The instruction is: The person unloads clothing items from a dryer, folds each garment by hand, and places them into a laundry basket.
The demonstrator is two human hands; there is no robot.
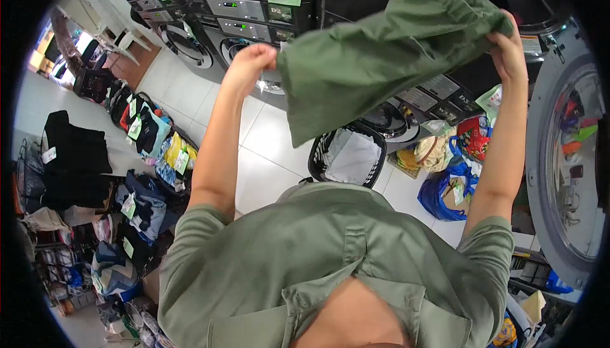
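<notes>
A dark green cloth garment [381, 52] is stretched in the air between my two hands, in front of the machines. My left hand [254, 62] pinches its corner at the left. At the upper right, my right hand [507, 46] grips the gathered, waistband-like edge. The garment's lower left corner hangs down freely above the floor. Beneath it stands a black laundry basket [316, 163] with white cloth [352, 157] inside.
Washing machines [238, 17] line the back. A large round machine door [565, 151] hangs open at the right. Blue bags [441, 198] sit on the floor [270, 138]. Baskets of tagged laundry [149, 129] and a black shirt [76, 151] are at the left.
</notes>
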